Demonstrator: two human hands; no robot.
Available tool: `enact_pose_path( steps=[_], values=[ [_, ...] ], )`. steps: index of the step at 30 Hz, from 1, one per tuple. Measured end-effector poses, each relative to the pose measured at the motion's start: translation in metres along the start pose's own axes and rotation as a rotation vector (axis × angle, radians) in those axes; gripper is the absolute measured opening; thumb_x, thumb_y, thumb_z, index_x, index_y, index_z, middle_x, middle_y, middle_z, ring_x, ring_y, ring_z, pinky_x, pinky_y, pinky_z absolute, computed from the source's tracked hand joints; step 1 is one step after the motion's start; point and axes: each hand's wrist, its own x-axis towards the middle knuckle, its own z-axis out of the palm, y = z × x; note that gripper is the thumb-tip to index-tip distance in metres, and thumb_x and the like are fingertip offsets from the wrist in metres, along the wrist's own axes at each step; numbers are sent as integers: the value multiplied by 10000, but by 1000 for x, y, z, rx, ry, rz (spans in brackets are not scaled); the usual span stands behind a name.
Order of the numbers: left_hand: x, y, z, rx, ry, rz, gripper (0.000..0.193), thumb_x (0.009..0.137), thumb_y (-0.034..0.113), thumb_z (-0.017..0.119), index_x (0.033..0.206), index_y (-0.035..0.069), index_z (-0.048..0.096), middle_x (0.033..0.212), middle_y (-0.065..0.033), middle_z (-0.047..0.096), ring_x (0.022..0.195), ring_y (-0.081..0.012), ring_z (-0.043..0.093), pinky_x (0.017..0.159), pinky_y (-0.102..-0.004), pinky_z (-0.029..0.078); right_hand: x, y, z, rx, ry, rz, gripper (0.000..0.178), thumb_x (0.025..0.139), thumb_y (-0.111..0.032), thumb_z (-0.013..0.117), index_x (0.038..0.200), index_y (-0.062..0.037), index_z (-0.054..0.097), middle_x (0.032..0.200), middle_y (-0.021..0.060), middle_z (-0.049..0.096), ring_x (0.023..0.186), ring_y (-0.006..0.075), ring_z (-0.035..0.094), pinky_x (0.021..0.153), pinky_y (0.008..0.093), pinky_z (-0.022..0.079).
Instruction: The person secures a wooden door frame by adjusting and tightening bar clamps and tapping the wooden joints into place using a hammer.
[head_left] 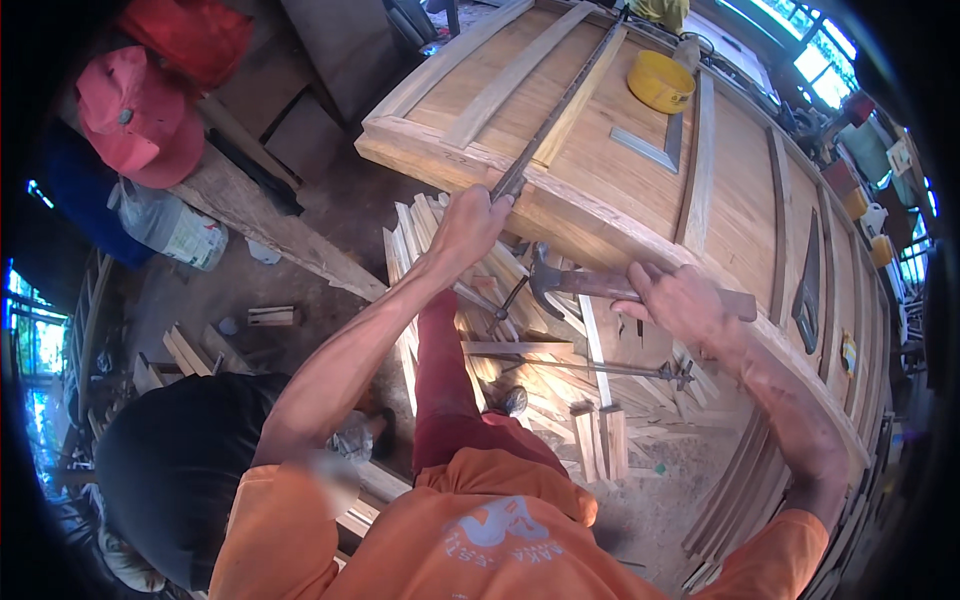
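Note:
My left hand (468, 228) is closed around the near end of a long dark metal bar clamp (552, 122), at the near edge of a wooden panel (590, 105). The clamp's bar lies across the panel toward its far side. In my right hand (682, 302) is a claw hammer (600, 285), gripped by its handle. The hammer's head points left, in front of the panel's edge and apart from the clamp. Pale wooden slats run across the panel, which has a thick framed edge.
On the panel lie a yellow round container (661, 82), a try square (655, 148) and a handsaw (806, 285). Wood offcuts (540, 395) and another bar clamp (640, 370) are below. A red cap (135, 115) and clear plastic container (175, 228) are at left.

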Motion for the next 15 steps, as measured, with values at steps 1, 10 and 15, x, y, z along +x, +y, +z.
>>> enact_pose_path(
  steps=[1,10,15],
  values=[
    [0,0,0,-8,-9,13,461,1018,310,648,837,-113,618,660,-154,668,542,-205,687,504,-363,537,0,2,-3,-1,-3,1,623,1046,-627,480,979,-9,529,789,198,676,665,408,705,577,476,580],
    [2,0,0,-22,-16,4,459,1006,322,658,850,-108,623,691,-154,681,546,-209,685,513,-360,535,37,-2,-9,-142,-119,234,655,1054,-640,453,996,2,569,700,177,683,642,374,729,557,436,589],
    [1,-3,1,-24,-31,5,460,1009,336,650,851,-94,618,659,-151,661,553,-217,687,510,-368,527,20,-22,-15,-17,-15,309,651,1058,-637,458,1005,-2,590,681,173,699,610,365,729,515,417,570]
  ],
)
